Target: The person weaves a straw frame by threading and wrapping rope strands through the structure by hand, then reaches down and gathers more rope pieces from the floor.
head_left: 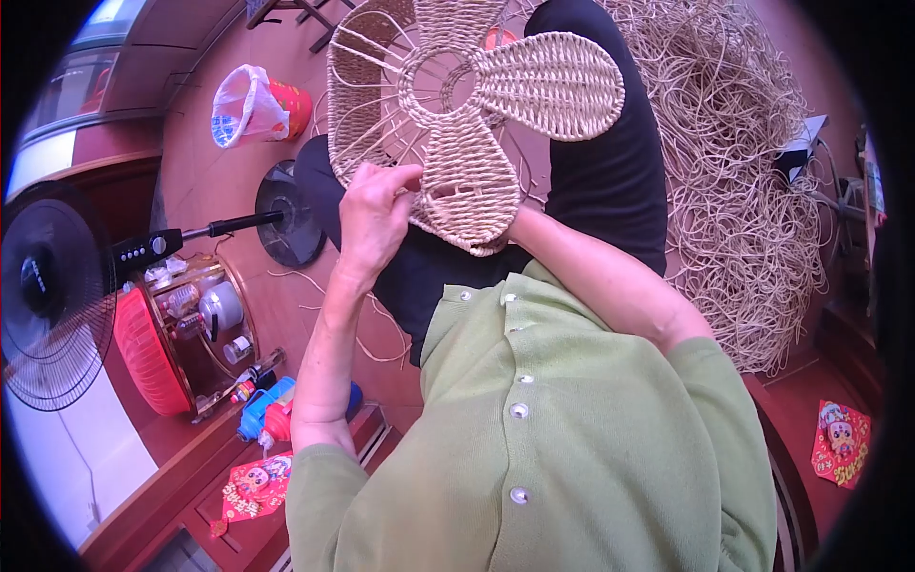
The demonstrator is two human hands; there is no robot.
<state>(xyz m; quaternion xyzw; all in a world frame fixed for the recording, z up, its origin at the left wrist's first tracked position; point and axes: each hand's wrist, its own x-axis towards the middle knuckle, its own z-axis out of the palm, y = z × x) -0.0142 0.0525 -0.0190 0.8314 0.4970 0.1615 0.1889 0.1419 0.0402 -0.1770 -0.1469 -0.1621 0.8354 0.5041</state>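
Note:
A flower-shaped piece of woven straw-coloured cord [548, 86] rests over my lap, with broad petals round an open ring. Some petals are filled in; at the left, bare spokes show in front of a woven side wall [355, 105]. My left hand [376, 214] is closed in a pinch at the left edge of the lower petal [472, 186], beside a small slit in the weave. What lies between those fingertips is too small to make out. My right hand [518, 229] reaches under the same petal, its fingers hidden behind the weaving.
A large heap of loose cord [734, 191] covers the floor at the right. To the left stand a lined waste bin [253, 110], a black fan [48, 276] and a rack with jars and a red cover [157, 348]. A loose strand [381, 324] lies near my left forearm.

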